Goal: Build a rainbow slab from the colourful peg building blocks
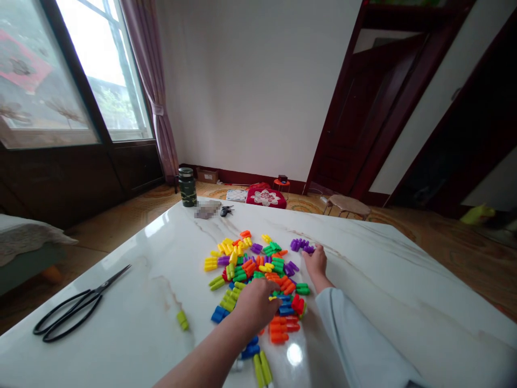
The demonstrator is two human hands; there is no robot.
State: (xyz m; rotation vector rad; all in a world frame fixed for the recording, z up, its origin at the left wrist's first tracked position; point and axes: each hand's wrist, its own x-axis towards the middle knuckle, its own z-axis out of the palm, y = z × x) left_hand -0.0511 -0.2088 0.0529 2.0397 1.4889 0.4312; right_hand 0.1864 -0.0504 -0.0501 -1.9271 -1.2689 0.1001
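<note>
A heap of small, rounded plastic toy blocks (pixel 249 267) in several colours is spread over the white table. My right hand (pixel 316 267) has its fingers closed at a purple block (pixel 309 249), at the right end of a short row of purple blocks (pixel 298 244). Over the middle of the heap reaches my left hand (pixel 258 306), fingers bent, with a gap between thumb and fingertips. Close to it are orange blocks (pixel 283 328), blue blocks (pixel 286 308) and a red block (pixel 299 305). The left hand and forearm hide part of the heap.
Black-handled scissors (pixel 76 312) lie on the table (pixel 388 285) at left, and a lone lime-green block (pixel 182 320) between them and the heap. At the far edge stand a camouflage-patterned flask (pixel 187 187) and keys (pixel 226 210). A round stool (pixel 348 206) is beyond.
</note>
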